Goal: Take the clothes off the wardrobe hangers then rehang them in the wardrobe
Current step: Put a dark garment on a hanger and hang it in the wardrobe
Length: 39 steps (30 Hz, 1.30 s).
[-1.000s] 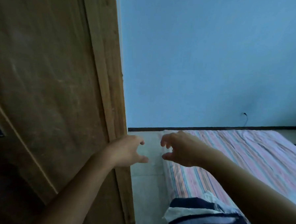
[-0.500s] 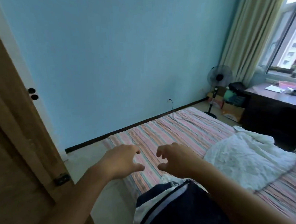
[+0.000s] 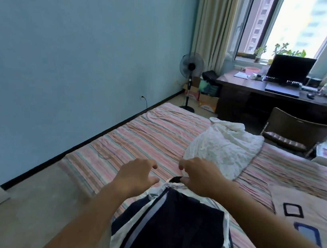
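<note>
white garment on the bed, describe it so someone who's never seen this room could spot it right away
Start at the striped bed along the blue wall. On its far half, toward the desk, lies the white garment, crumpled in a heap just beyond the right hand. Unlike the navy-and-white garment nearer the camera, it is plain white and textured.

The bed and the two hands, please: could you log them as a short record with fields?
bed: striped sheet, beside the blue wall
dark garment: navy with white stripes, lying on the near end of the bed
white garment: crumpled, farther along the bed
left hand: fingers loosely curled, empty, above the dark garment's top edge
right hand: fingers loosely curled, at the dark garment's collar; grip unclear
hangers: none seen
</note>
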Tool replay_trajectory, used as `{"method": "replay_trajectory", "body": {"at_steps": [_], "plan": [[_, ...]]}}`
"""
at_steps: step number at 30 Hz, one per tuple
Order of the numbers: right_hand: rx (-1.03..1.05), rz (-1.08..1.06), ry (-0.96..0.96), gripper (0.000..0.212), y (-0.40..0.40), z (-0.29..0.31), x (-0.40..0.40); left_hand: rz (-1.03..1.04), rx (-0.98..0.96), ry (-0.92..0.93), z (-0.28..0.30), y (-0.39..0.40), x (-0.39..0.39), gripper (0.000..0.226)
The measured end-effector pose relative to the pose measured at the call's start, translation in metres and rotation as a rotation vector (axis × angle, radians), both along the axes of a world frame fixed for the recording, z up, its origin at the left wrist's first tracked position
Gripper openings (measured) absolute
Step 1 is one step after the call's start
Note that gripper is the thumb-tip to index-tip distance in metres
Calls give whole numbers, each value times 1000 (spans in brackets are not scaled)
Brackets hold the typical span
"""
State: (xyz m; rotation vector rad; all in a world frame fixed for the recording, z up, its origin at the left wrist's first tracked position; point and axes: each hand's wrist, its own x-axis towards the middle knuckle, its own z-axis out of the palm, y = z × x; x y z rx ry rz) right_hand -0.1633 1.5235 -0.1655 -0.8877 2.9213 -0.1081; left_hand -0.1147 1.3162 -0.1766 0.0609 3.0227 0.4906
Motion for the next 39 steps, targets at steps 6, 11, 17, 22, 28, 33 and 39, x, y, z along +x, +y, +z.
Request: {"method": "replay_trajectory", "body": {"at_steps": [6, 11, 17, 22, 28, 33, 39], "plan": [[1, -144, -12, 23, 62, -48, -46, -88, 22, -103, -49, 50, -84, 44], [-11, -251, -78, 23, 108, -97, -75, -134, 25, -210, -101, 83, -140, 36], [-49, -353, -81, 22, 149, -173, -121, -112, 73, -309, -190, 114, -196, 42], [-68, -405, -152, 21, 168, -252, -168, -57, 63, -345, -274, 126, -237, 35], [-104, -492, -196, 30, 180, -352, -209, -62, 6, -372, -360, 136, -289, 44], [-52, -546, -342, 35, 193, -439, -228, -127, -75, -402, -436, 127, -325, 62], [4, -568, -488, 66, 207, -522, -245, -191, -242, -499, -515, 115, -349, 89]]}}
